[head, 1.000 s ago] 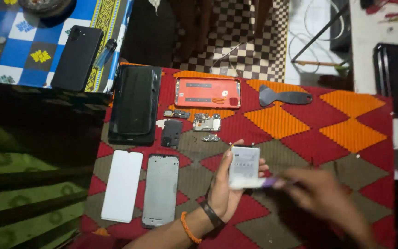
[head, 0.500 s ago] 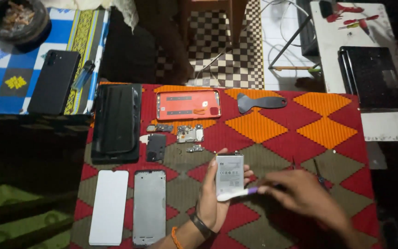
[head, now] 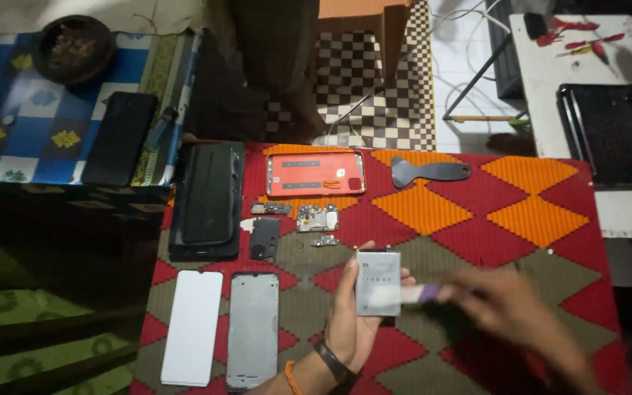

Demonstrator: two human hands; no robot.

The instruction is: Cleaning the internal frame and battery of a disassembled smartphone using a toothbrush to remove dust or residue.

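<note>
My left hand (head: 352,322) holds a flat grey phone battery (head: 377,272) upright over the patterned red, orange and olive cloth (head: 477,227). My right hand (head: 510,307), blurred by motion, holds a small white tool with a purple band (head: 411,295) and presses its tip against the lower part of the battery. To the left on the cloth lie a grey phone frame (head: 253,330) and a white screen panel (head: 192,326).
Farther back lie an orange phone back cover (head: 314,173), small circuit boards (head: 317,218), a black phone case (head: 208,196) and a dark scraper (head: 429,172). A black phone (head: 119,148) and a bowl (head: 73,49) sit on the blue cloth. A dark laptop (head: 612,132) rests at right.
The view has shifted so the cloth sits lower and more central. My right hand keeps moving the tool across the battery; my left hand still holds the battery in the same spot.
</note>
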